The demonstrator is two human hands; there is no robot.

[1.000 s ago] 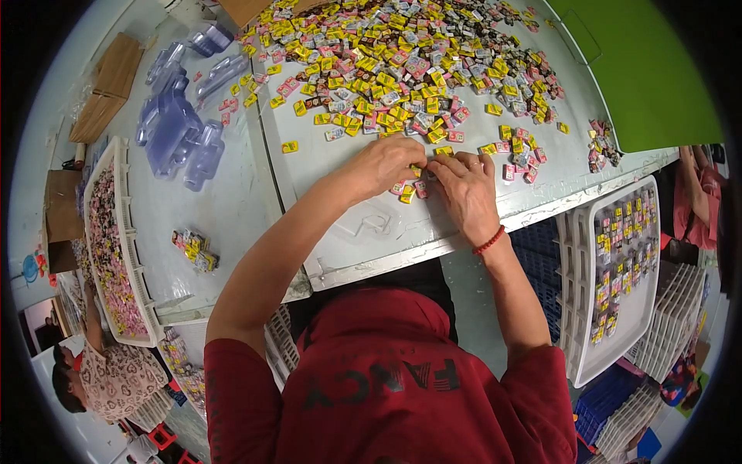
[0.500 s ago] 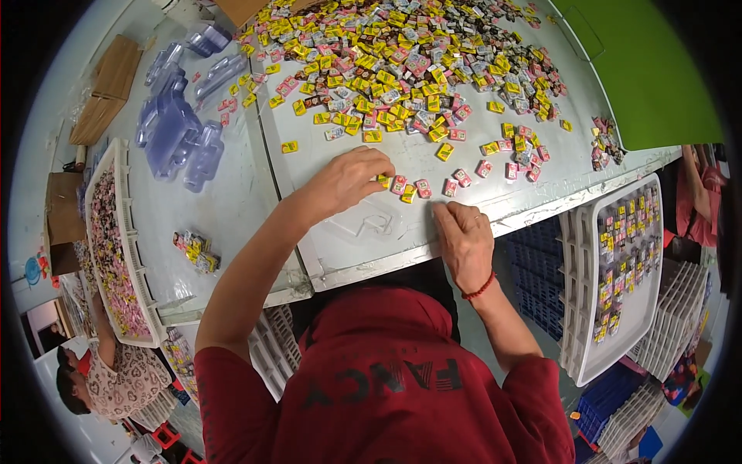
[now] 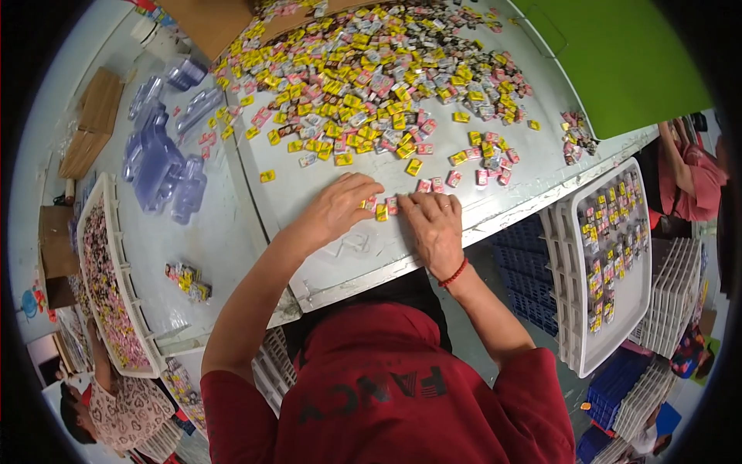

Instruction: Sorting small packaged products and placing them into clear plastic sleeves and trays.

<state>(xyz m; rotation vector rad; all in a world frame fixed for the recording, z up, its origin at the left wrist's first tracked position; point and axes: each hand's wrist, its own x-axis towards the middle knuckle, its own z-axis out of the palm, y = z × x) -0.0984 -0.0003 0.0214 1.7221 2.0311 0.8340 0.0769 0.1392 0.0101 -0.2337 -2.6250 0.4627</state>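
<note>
Small wrapped candy-like boxes, pink and yellow, lie in a short row between my hands on the metal table. My left hand (image 3: 338,207) has its fingers curled and closed about a small pink box (image 3: 369,203) at the row's left end. Beside it sits a small yellow box (image 3: 382,213). With bent fingertips and thumb, my right hand (image 3: 435,230) pinches at a pink box (image 3: 392,206) at the other end; its fingers partly hide the grip. A clear plastic tray (image 3: 352,246) lies just in front of my left hand. More pink boxes (image 3: 437,185) sit beyond my right hand.
A large pile of mixed small boxes (image 3: 363,85) covers the far table. Clear plastic containers (image 3: 158,174) and a filled pack (image 3: 188,281) are on the left, near a white crate (image 3: 127,286). On the right stand a green board (image 3: 618,69) and a white tray of packs (image 3: 630,286).
My right hand has moved left to the row of boxes, closing the gap to my left hand. The view has shifted slightly, and my left hand stays at the row's left end.
</note>
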